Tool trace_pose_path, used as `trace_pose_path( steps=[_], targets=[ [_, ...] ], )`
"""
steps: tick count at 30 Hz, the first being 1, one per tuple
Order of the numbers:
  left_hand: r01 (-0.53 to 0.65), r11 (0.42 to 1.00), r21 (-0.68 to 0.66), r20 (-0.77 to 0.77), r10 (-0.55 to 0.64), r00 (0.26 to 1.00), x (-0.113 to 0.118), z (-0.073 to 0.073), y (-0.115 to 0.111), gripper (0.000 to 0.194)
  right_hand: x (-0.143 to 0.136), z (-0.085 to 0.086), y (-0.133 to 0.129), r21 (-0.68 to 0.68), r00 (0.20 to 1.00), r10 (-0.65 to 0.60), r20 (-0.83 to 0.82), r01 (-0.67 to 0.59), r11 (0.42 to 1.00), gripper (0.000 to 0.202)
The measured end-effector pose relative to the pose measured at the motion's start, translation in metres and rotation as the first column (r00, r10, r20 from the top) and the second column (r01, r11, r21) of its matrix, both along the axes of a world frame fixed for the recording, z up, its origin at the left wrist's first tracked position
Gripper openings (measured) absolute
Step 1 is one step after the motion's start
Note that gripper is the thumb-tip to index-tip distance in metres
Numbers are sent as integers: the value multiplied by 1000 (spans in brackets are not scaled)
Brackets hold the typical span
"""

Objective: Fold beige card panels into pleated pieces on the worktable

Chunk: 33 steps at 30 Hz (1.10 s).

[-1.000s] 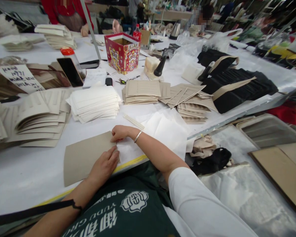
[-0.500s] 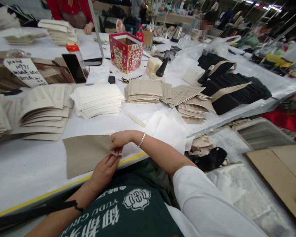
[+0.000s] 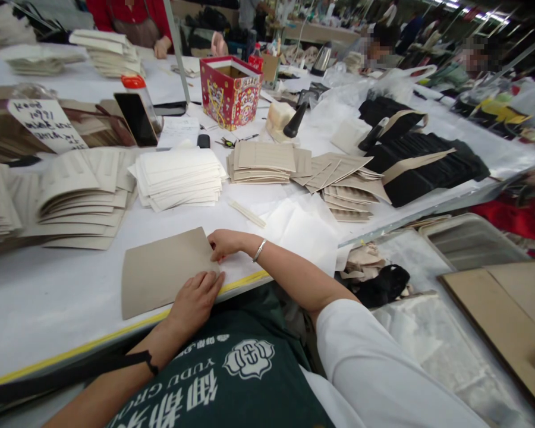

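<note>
A flat beige sheet (image 3: 164, 270), leather-like or fabric-like, lies on the white table close to its yellow-striped front edge. My left hand (image 3: 198, 297) rests on the sheet's near right corner, fingers stretched out and lying flat. At the sheet's right edge is my right hand (image 3: 227, 244), its fingers curled and pinching that edge; the fingertips are partly hidden. Just beyond the hands lies a thin pale strip (image 3: 246, 213), and thin white sheets (image 3: 298, 229) spread to the right.
Behind the sheet stand a stack of white pieces (image 3: 178, 178), beige stacks (image 3: 78, 196) and beige folded panels (image 3: 263, 160). Farther back are a red box (image 3: 230, 92), a phone (image 3: 136, 119) and black bags (image 3: 428, 163). A person in red sleeves (image 3: 160, 47) is across the table.
The sheet's right edge, folded under my fingers before, now lies flatter. My right hand has moved slightly up and right, apart from the left, which has flattened onto the corner.
</note>
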<state>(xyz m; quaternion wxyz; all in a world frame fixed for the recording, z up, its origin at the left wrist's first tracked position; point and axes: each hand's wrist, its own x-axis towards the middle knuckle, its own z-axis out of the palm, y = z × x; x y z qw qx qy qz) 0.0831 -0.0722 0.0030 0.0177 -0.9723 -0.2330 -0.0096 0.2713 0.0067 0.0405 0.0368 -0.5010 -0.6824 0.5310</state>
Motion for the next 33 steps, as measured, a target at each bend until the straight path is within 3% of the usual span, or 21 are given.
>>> trace_pose_path(
  steps=[6, 10, 15, 19, 22, 25, 33],
  targets=[
    [26, 1000, 0, 29, -26, 999, -1, -2, 3, 47, 4, -7, 0, -43, 996, -74, -55, 71, 997, 11],
    [15, 1000, -24, 50, -13, 999, -2, -1, 3, 44, 10, -7, 4, 100, 998, -51, -49, 55, 993, 13],
    [20, 1000, 8, 58, -20, 998, -3, -2, 4, 43, 12, 1, 6, 244, 995, 70, 66, -84, 966, 17],
    [21, 1000, 7, 76, -21, 997, -4, -3, 5, 43, 6, 9, 1, 213, 981, 126, 147, -156, 965, 18],
    [48, 999, 2, 66, -48, 997, -4, 0, 6, 43, 1, 11, -3, 164, 978, 178, 107, -194, 967, 16],
    [68, 998, -2, 47, -68, 997, -5, 3, 7, 41, 0, 7, -5, 165, 985, 170, 32, -173, 971, 16],
    [40, 999, -20, 22, -40, 999, -6, 2, 7, 43, 7, -4, -3, 218, 992, 121, 33, -125, 968, 22]
  ],
)
